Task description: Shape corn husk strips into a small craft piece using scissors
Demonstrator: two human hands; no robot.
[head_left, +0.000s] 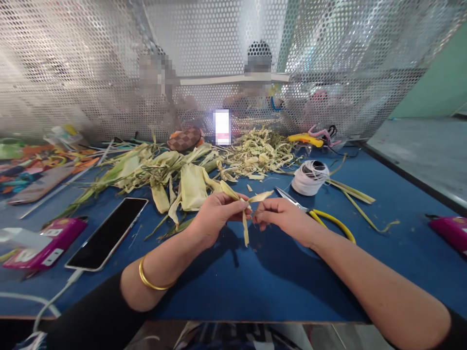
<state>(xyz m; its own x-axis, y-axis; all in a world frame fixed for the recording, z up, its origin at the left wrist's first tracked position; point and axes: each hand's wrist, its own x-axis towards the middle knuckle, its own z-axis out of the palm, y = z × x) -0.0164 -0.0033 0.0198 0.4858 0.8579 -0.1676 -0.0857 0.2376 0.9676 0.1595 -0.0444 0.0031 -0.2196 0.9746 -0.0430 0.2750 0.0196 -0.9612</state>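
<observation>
My left hand [215,218] pinches a small bundle of pale corn husk strips [245,232] between thumb and fingers, in mid-air over the blue table. One strip hangs down and others stick out to the upper left and to the right. Close beside it on the right, my right hand [282,215] has its fingers curled together; what they hold, if anything, is too small to make out. Scissors [333,221] with yellow handles lie on the table, partly behind my right hand. Beyond them stands a spool of white string [310,179].
Corn husks [193,187] and a pile of shredded husk [262,153] lie at the back. A phone [109,233] with a cable and a magenta packet [54,243] are on the left. A perforated metal screen [219,29] rises behind the table, with people beyond it.
</observation>
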